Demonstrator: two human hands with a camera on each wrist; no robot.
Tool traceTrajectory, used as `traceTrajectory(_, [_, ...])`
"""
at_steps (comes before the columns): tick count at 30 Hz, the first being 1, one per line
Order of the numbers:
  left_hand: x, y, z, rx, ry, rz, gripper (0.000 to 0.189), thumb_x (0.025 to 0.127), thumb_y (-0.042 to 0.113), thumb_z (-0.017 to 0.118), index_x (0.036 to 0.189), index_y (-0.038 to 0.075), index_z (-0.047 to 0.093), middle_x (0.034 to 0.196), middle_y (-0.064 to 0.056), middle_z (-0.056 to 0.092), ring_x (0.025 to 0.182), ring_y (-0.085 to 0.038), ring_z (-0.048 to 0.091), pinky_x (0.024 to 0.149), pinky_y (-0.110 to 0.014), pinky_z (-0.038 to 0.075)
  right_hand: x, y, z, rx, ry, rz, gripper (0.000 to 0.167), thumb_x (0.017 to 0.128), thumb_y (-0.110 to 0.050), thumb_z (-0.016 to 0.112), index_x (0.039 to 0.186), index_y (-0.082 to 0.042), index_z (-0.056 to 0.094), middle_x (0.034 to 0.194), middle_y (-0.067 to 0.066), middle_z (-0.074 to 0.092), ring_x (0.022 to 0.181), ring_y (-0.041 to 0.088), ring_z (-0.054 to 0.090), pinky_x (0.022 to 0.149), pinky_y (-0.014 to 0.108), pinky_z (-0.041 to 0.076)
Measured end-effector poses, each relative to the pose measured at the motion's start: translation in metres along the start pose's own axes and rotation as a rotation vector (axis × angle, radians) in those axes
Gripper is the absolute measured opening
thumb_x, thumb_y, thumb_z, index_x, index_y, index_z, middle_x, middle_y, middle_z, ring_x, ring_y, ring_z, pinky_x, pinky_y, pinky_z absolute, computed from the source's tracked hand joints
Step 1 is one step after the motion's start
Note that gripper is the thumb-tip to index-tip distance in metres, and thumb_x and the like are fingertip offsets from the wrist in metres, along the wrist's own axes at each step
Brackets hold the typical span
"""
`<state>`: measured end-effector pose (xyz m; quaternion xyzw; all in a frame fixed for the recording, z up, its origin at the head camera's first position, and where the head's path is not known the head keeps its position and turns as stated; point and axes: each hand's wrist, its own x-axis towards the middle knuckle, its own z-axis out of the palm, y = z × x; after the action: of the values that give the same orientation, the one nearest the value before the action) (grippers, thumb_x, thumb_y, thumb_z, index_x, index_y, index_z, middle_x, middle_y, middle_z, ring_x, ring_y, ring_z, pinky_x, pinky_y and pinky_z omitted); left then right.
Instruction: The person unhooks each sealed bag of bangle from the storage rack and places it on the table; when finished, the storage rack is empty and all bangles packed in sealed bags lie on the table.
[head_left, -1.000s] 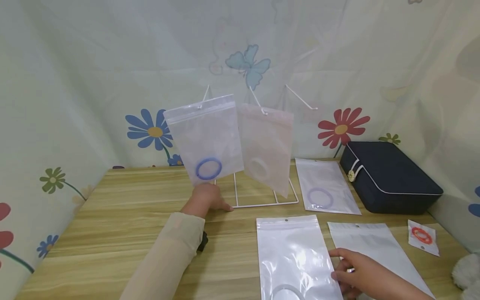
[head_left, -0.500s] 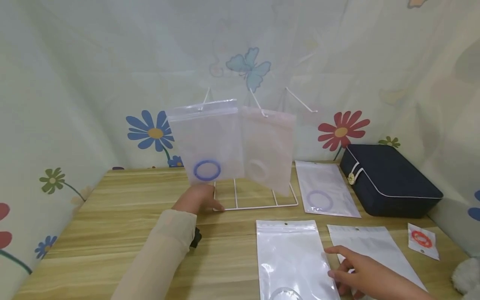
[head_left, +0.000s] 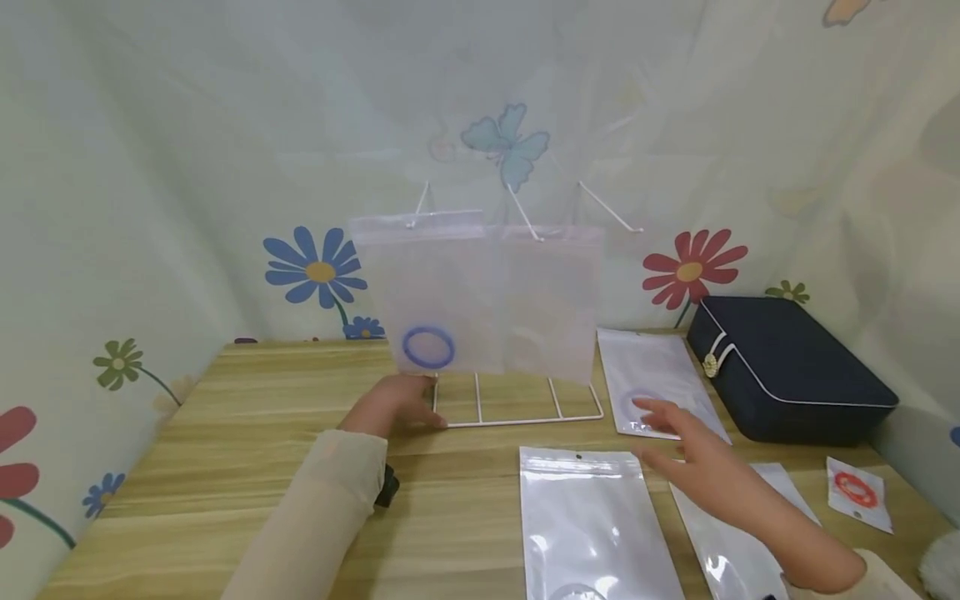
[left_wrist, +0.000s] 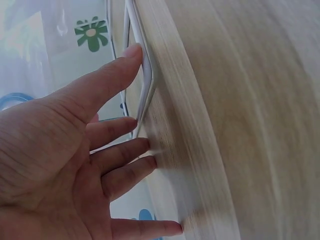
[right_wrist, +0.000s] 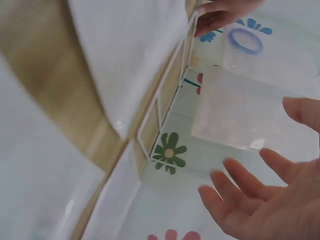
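Observation:
My left hand [head_left: 393,403] is at the left front corner of a white wire display rack [head_left: 525,422], its thumb [left_wrist: 131,52] against the wire and its other fingers spread near the tabletop. From the rack's left hook hangs a zip bag [head_left: 431,275] with a blue ring. A pale pink zip bag [head_left: 551,292] hangs from the middle hook; its contents are blurred. My right hand [head_left: 720,475] is in the air, fingers spread and holding nothing, over the bags at the right. Below it lie a white zip bag [head_left: 592,517] and another white bag [head_left: 783,487], partly hidden.
A zip bag with a pale ring [head_left: 637,358] lies beside the rack, near a navy case [head_left: 795,358]. A small packet with an orange-red ring [head_left: 858,492] lies at the right. The rack's right hook [head_left: 611,207] carries nothing. A patterned curtain [head_left: 187,167] stands behind.
My right hand has lifted from beside the front white bag and moved up and forward. The hanging bags have swung to a more level position. My left hand stays by the rack.

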<state>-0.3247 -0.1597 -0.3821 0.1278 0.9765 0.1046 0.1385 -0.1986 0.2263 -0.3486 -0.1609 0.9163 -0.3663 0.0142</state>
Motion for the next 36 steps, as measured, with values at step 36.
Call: traceTrajectory(36, [-0.002, 0.001, 0.0, -0.038, 0.001, -0.058, 0.081, 0.079, 0.04, 0.083, 0.145, 0.007, 0.049, 0.142, -0.019, 0.053, 0.131, -0.039, 0.047, 0.109, -0.049, 0.036, 0.102, -0.024, 0.015, 0.086, 0.349, -0.041, 0.025, 0.098, -0.024, 0.064, 0.112, -0.004, 0.065, 0.103, 0.012, 0.068, 0.093, 0.025, 0.059, 0.074, 0.024, 0.049])
